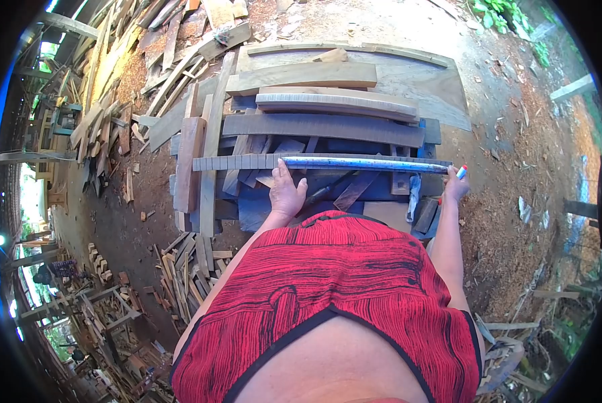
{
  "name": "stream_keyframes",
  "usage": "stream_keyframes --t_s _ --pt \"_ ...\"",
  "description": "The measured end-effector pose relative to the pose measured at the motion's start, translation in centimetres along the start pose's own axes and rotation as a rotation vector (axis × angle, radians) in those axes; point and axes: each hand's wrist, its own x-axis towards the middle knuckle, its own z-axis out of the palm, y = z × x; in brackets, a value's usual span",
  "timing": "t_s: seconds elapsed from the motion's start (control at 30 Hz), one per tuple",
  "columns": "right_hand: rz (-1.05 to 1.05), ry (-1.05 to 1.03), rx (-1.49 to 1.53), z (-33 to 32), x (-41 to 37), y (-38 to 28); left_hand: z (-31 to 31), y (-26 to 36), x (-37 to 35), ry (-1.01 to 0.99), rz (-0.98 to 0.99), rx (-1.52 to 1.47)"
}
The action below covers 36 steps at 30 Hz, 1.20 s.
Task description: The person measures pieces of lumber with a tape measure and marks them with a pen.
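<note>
A long metal ruler lies along a narrow curved wooden strip that rests across a stack of planks. My left hand presses flat on the left end of the ruler, fingers spread. My right hand is at the ruler's right end and holds a red and white marker, its tip near the strip's end.
More curved strips and boards lie stacked behind, on a large flat panel. Loose offcuts and planks litter the dirt on the left. Sawdust-covered ground stretches to the right. My red shorts fill the foreground.
</note>
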Motion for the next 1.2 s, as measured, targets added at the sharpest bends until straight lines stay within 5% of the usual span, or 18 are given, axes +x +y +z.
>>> stream_keyframes --t_s 0.43,0.83,1.1,1.2 --pt "-0.004 0.004 0.056 0.0 0.0 0.2 -1.1 0.9 0.1 -0.025 0.077 0.142" --pt "0.036 -0.021 0.067 -0.3 0.4 0.3 -1.2 0.7 -0.4 -0.045 0.047 0.062" --pt "0.017 -0.042 0.016 -0.2 0.7 0.7 -1.3 -0.1 -1.1 0.134 0.196 -0.23" --pt "0.012 -0.039 0.025 -0.1 0.5 0.3 -2.2 1.1 -1.6 0.025 0.189 -0.095"
